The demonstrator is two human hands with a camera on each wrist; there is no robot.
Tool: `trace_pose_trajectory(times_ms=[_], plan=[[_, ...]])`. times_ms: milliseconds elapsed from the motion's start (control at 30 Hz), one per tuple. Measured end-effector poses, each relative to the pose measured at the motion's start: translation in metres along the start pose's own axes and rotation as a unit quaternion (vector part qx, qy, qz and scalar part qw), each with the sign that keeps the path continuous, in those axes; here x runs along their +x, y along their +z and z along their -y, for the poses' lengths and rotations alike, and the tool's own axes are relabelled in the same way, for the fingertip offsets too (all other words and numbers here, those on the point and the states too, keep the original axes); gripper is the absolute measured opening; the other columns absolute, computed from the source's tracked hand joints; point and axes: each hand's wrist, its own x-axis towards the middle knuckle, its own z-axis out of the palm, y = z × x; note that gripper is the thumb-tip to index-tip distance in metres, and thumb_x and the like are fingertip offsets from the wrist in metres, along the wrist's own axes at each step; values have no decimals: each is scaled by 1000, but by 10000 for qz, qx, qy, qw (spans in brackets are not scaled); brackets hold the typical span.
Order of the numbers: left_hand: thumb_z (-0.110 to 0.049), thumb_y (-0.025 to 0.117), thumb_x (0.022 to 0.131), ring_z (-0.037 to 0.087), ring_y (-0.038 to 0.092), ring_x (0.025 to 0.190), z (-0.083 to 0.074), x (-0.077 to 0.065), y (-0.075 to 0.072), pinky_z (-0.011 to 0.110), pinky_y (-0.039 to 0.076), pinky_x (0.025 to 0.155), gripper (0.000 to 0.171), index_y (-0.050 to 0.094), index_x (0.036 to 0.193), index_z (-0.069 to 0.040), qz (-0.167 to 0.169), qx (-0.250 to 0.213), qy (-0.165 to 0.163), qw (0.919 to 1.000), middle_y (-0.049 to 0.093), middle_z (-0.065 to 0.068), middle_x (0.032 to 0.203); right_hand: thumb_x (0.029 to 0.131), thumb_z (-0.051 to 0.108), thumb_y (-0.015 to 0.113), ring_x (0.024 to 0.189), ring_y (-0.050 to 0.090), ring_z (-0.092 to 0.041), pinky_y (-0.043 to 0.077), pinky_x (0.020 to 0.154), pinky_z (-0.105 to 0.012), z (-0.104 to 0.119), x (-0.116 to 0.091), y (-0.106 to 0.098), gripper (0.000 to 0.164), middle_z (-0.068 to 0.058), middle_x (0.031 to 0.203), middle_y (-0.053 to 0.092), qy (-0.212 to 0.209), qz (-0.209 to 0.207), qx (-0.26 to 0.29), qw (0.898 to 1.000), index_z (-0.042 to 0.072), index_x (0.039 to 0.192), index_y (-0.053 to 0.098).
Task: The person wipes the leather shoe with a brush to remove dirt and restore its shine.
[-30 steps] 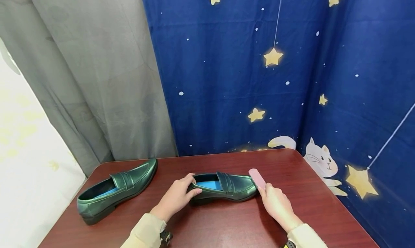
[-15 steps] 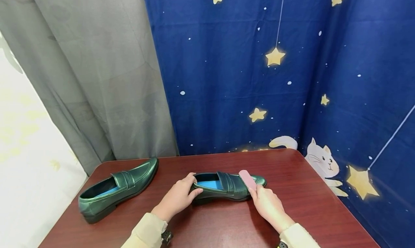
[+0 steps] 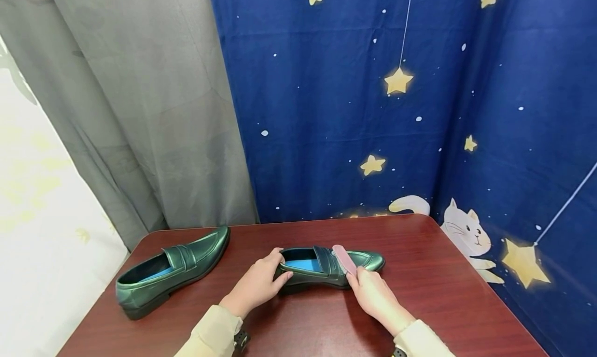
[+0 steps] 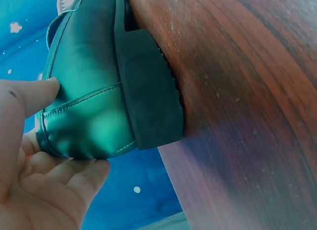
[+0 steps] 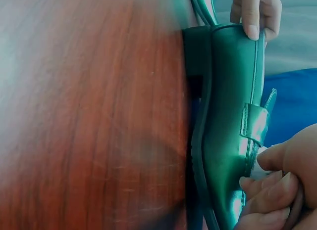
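Note:
A dark green loafer [image 3: 303, 279] with a blue insole stands upright on the table, its toe to the right in the head view. My left hand [image 3: 255, 285] grips the heel end; in the left wrist view the thumb [image 4: 42, 95] presses the side and the fingers curl round the back. My right hand [image 3: 377, 301] holds a pink-backed brush [image 3: 344, 260] with pale bristles. The bristles lie against the upper just in front of the strap. In the right wrist view the curled fingers hide most of the brush.
A matching green loafer [image 3: 154, 289] stands at the table's left, toe pointing to the back. The reddish-brown table [image 3: 443, 295] ends at a grey curtain [image 3: 186, 139] and a blue star-patterned curtain [image 3: 326, 113].
My right hand has drawn the brush leftward along the shoe, from the toe tip to near the strap. My left hand keeps its grip on the heel.

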Motion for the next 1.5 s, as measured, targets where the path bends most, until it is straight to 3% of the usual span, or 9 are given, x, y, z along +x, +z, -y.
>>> trace_pose_trajectory(times_ms=[300, 700, 1000, 1300, 1500], plan=[[-35, 67, 98, 19, 72, 96, 1, 0, 1, 37, 58, 85, 21, 55, 100, -18, 60, -16, 11, 10000, 56, 19, 144, 101, 21, 59, 57, 43, -14, 38, 56, -29, 5, 4, -1, 28, 1, 62, 45, -307, -2, 502, 9983, 11, 75, 57], [-35, 68, 97, 16, 71, 95, 2, -1, 1, 36, 58, 85, 21, 56, 101, -18, 72, -12, 13, 10000, 57, 18, 144, 102, 27, 60, 58, 44, -13, 37, 57, -30, 25, 3, -2, 30, 2, 61, 47, -592, -17, 404, 9974, 12, 76, 57], [-35, 67, 98, 16, 71, 94, 3, -2, 2, 36, 58, 85, 20, 56, 102, -19, 58, -46, 25, 10000, 57, 18, 144, 102, 33, 57, 60, 51, -18, 40, 56, -37, -1, 4, -4, 32, -2, 64, 51, -35, -34, -17, 10000, 13, 77, 57], [-36, 68, 97, 19, 70, 103, 3, -1, 3, 39, 57, 89, 24, 57, 108, -17, -22, -135, -28, 9999, 58, 15, 143, 100, 34, 60, 65, 62, -27, 44, 54, -44, -32, 5, -18, 31, -8, 68, 60, 500, -4, -409, 9979, 11, 80, 59], [-38, 67, 98, 10, 64, 96, 6, -1, 2, 33, 55, 84, 26, 56, 112, -19, -19, -335, 35, 9994, 64, 2, 127, 99, 33, 62, 68, 64, -33, 46, 55, -49, -44, 3, -29, 28, -11, 72, 63, 589, -101, -624, 9963, 9, 83, 60]])
